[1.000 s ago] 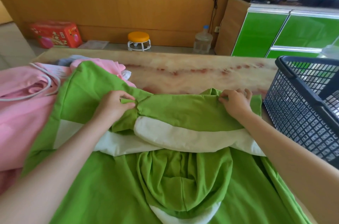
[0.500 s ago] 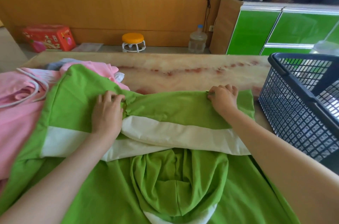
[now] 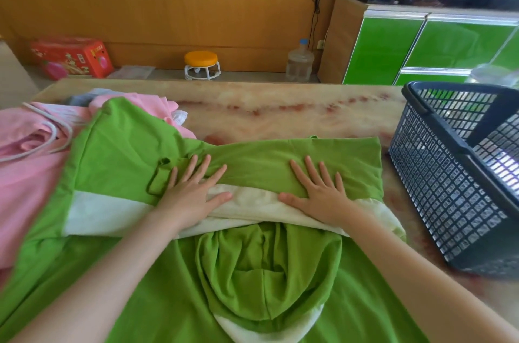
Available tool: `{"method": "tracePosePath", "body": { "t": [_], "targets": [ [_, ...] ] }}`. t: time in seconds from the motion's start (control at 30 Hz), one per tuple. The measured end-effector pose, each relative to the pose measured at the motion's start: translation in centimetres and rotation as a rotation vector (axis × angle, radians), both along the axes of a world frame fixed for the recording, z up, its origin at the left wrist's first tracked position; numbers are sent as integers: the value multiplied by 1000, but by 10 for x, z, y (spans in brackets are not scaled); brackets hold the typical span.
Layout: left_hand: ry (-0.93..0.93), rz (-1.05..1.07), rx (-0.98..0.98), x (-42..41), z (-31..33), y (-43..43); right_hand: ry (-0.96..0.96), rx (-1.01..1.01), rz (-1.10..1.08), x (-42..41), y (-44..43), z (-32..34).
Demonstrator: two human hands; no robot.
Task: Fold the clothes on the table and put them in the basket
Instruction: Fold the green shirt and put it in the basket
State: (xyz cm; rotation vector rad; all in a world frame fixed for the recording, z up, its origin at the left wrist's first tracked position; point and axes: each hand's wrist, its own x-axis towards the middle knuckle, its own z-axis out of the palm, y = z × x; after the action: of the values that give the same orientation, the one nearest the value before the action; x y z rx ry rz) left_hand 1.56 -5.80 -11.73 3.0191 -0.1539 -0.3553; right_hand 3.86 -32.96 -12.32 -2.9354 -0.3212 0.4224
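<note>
Left hand (image 3: 193,198) and right hand (image 3: 320,196) are pressed flat, smoothing the green hoodie (image 3: 118,151); further folding is judged required.

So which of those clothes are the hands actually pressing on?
The green-and-white hooded top: left hand and right hand lie flat on it. The pink garment beside it lies untouched.

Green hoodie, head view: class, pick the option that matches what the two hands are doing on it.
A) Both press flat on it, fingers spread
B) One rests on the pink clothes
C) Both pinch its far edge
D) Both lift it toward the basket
A: the left hand and the right hand lie palm-down with straight, spread fingers on the folded-over part of the green hoodie.
</note>
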Motion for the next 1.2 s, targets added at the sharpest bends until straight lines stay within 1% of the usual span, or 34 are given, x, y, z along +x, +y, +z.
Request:
{"method": "tracePosePath", "body": {
  "t": [0.13, 0.2, 0.23, 0.27, 0.33, 0.4, 0.47, 0.5, 0.57, 0.63, 0.7, 0.77, 0.83, 0.9, 0.93, 1.0, 1.07, 1.13, 1.2],
  "targets": [
    [92, 11, -13, 3, 4, -2, -18, 23, -13, -1, 2, -1],
    [98, 24, -21, 3, 10, -3, -1, 91, -25, -9, 2, 7],
    [71, 34, -35, 2, 15, -6, -26, 153, -41, -16, 0, 12],
    [24, 44, -59, 0, 19, -9, -77, 229, -72, -27, -5, 18],
    [-93, 52, -141, -5, 25, -22, -238, 356, -176, -60, -21, 29],
    [-175, 16, -250, -12, 30, -44, -429, 379, -267, -100, -46, 31],
    [-172, -76, -332, -17, 34, -73, -557, 322, -318, -132, -69, 24],
    [-150, -137, -352, -20, 36, -89, -576, 272, -330, -142, -79, 19],
    [-90, -250, -360, -26, 38, -123, -566, 186, -340, -148, -93, 16],
    [-16, -304, -339, -31, 38, -151, -536, 164, -393, -141, -100, 24],
    [36, -330, -316, -34, 37, -171, -527, 168, -405, -131, -104, 33],
    [59, -352, -308, -35, 35, -183, -493, 150, -363, -123, -103, 37],
    [59, -372, -296, -34, 32, -191, -443, 93, -336, -118, -104, 35],
    [66, -389, -277, -30, 29, -198, -435, 49, -305, -118, -107, 34],
    [75, -395, -264, -26, 27, -203, -458, 21, -271, -118, -110, 34],
    [89, -394, -242, -19, 24, -212, -541, -105, -207, -118, -114, 43],
    [101, -379, -240, -15, 20, -220, -558, -206, -165, -114, -114, 56],
    [111, -386, -211, -15, 14, -225, -485, -299, -150, -113, -112, 62],
    [107, -413, -136, -16, 8, -226, -332, -402, -124, -113, -114, 58]
  ]
}}
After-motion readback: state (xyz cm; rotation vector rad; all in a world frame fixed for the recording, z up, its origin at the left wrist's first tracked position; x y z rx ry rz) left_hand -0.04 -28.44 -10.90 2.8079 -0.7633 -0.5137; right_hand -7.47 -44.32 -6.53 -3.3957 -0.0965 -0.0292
